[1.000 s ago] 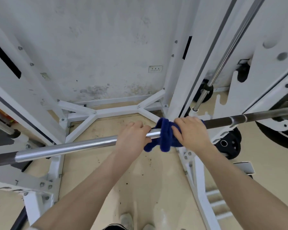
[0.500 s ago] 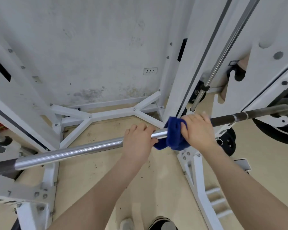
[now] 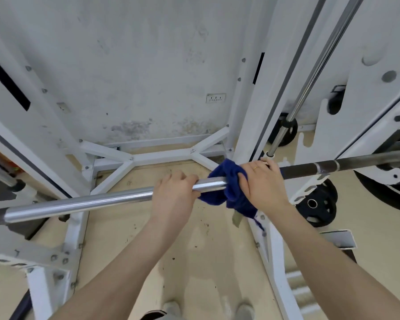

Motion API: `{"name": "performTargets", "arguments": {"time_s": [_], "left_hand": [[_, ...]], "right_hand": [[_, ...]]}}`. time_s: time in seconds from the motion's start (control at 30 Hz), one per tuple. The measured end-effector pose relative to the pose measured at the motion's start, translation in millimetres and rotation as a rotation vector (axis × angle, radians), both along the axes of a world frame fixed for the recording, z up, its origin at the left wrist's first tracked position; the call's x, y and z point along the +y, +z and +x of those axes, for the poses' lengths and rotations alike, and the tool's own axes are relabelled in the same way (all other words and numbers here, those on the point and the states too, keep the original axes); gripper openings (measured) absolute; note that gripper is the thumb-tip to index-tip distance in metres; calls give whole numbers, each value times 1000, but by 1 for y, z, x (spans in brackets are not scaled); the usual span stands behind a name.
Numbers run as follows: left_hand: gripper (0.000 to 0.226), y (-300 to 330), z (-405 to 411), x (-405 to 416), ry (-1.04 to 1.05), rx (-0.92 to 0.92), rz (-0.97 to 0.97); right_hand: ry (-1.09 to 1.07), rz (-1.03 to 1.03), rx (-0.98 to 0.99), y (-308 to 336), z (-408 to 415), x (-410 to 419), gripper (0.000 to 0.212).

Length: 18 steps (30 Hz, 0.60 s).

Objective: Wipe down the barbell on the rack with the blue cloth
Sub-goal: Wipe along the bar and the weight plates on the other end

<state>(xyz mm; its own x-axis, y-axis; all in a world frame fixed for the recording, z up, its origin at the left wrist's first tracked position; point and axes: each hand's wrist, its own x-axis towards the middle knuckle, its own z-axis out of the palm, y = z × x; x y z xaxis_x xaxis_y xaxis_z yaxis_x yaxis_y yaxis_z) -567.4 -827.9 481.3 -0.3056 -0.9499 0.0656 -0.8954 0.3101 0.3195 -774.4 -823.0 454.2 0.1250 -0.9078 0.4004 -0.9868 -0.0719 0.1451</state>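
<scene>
head view: the long steel barbell [image 3: 102, 203] lies across the white steel rack [image 3: 284, 93] in front of you, its long axis running from lower left to upper right, bright chrome on the left portion and dark knurled shaft [image 3: 310, 170] on the right portion. your left hand [image 3: 174, 195] is curled over the chrome section, fingers wrapped on the bar with nothing else in the grip. your right hand [image 3: 262, 184] is clenched around the crumpled dark blue cloth [image 3: 226, 190], pressing it onto the bar; the cloth wraps the shaft just beside the left hand, with a short bare stretch of chrome between them, and a loose tail hangs below the bar. the cloth sits at the junction where chrome gives way to the dark shaft. the right hand is the nearer one to the dark length, which extends away to the right toward the black weight plate [image 3: 319, 206] region. judgement: the next stroke should follow the bar axis, rightward along the dark shaft, with the left hand steadying the bar against rotation.
</scene>
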Motion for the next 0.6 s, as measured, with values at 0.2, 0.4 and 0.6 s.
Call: {"name": "performTargets", "arguments": {"time_s": [0.2,0.4,0.6], "left_hand": [[34,-1,-24,17,180,-41,-12],[40,1,-74,33,86,68,-91],[36,7,-127,38,-98,170,-92]], "right_hand": [[-248,96,-12,8,-84,7,45],[-228,199,-36,2,-72,13,40],[-63,11,-61,-6,-116,14,41]]}}
